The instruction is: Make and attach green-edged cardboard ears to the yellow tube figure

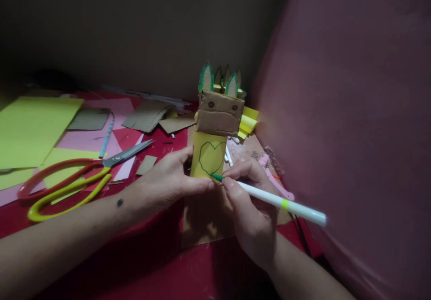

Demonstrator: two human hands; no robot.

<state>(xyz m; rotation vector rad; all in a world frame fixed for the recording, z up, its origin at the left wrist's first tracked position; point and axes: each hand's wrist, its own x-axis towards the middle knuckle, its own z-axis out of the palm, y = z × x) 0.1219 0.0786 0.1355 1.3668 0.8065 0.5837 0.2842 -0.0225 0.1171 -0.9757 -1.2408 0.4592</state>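
A figure with a brown cardboard head point(220, 113), two drawn eyes and green-edged pointed ears stands upright at the centre. Its yellow paper body point(211, 152) bears a green heart outline. My left hand point(170, 174) grips the body from the left, thumb across its lower front and fingers partly hidden behind it. In my right hand point(252, 201) is a white marker point(283, 202) with a green tip, pinched between thumb and fingers. The tip touches the body at the bottom point of the heart.
Scissors point(116, 158) with red and yellow handles lie open at the left, near a blue striped stick point(107, 138). Yellow sheets point(30, 129), pink paper and cardboard scraps point(148, 113) cover the back left. A cardboard sheet point(202, 228) lies under the figure; pink tool point(278, 183) right.
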